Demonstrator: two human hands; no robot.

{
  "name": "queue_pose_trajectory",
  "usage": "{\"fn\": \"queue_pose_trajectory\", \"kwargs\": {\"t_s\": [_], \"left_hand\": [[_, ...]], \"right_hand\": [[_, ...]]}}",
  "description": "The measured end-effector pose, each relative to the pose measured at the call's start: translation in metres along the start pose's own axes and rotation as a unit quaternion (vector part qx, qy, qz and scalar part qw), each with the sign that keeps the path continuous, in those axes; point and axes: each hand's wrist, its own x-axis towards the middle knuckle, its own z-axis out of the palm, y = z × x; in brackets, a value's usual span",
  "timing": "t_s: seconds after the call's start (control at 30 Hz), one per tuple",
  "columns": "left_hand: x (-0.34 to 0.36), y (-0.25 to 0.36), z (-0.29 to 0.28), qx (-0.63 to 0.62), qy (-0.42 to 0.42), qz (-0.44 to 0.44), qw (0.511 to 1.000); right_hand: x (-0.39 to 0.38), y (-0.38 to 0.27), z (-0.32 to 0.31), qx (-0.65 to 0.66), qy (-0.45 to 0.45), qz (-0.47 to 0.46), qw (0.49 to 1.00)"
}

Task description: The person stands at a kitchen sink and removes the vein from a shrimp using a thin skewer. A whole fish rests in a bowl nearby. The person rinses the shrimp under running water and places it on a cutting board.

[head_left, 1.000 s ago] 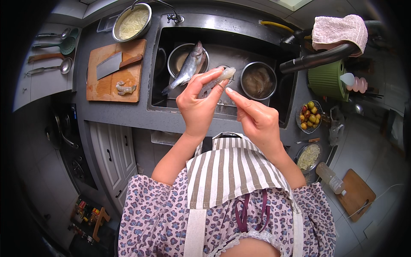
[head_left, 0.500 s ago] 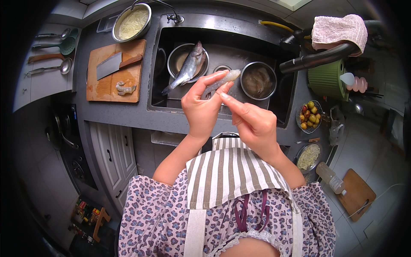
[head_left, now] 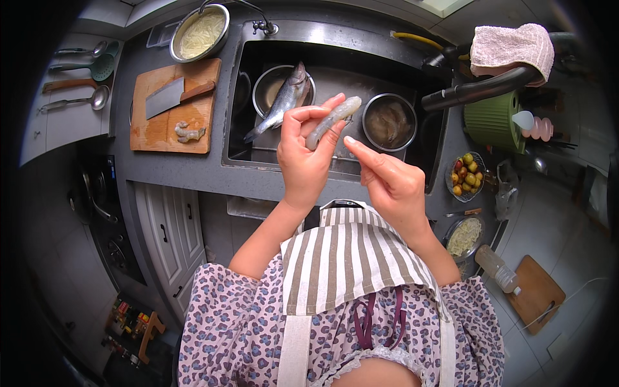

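Note:
My left hand (head_left: 306, 151) grips a grey, peeled-looking shrimp (head_left: 334, 122) between thumb and fingers, above the sink's front edge. Just right of it is my right hand (head_left: 393, 184), its index finger pointing at the shrimp without touching it and its other fingers curled in. Whether those curled fingers hold something small is hidden. Beyond the hands, a metal bowl (head_left: 389, 122) with several shrimp in liquid sits in the dark sink (head_left: 348, 84). A whole silvery fish (head_left: 287, 97) lies across another metal bowl (head_left: 263, 82) at the sink's left.
Left of the sink, a wooden cutting board (head_left: 145, 138) carries a cleaver (head_left: 166, 98) and several shrimp pieces (head_left: 189, 133). A bowl of pale shreds (head_left: 200, 35) stands behind it. At right are a black faucet (head_left: 477, 90), a fruit bowl (head_left: 465, 175) and a green container (head_left: 493, 119).
My right hand has drawn away from the shrimp, to the right and slightly down. The left hand has tilted the shrimp more upright, so more of it shows.

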Motion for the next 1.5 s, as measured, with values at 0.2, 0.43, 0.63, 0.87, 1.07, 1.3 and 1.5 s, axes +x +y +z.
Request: {"fn": "queue_pose_trajectory", "kwargs": {"t_s": [0.2, 0.43, 0.63, 0.87, 1.07, 1.3, 1.5], "left_hand": [[0.0015, 0.0022, -0.0009, 0.044, -0.013, 0.030, 0.998], [0.0018, -0.0003, -0.0030, 0.054, -0.015, 0.043, 0.997], [0.0024, -0.0007, -0.0030, 0.058, -0.021, 0.073, 0.995], [0.0010, -0.0006, -0.0056, 0.073, -0.042, 0.064, 0.994], [0.0006, 0.0000, -0.0053, 0.077, -0.041, 0.061, 0.994], [0.0016, -0.0042, -0.0051, 0.081, -0.030, 0.080, 0.993], [0.0006, -0.0024, -0.0035, 0.076, -0.039, 0.057, 0.995]], "right_hand": [[-0.0005, 0.0000, 0.0002, -0.004, 0.001, -0.001, 1.000], [-0.0006, -0.0015, -0.0012, -0.005, -0.006, -0.001, 1.000], [-0.0002, -0.0029, -0.0026, -0.011, -0.010, 0.005, 1.000], [-0.0012, -0.0020, -0.0031, -0.022, -0.014, 0.003, 1.000], [-0.0020, -0.0030, -0.0034, -0.021, -0.015, 0.009, 1.000], [-0.0022, -0.0029, -0.0046, -0.024, -0.019, 0.012, 0.999], [-0.0015, -0.0024, -0.0042, -0.021, -0.011, 0.006, 1.000]]}}
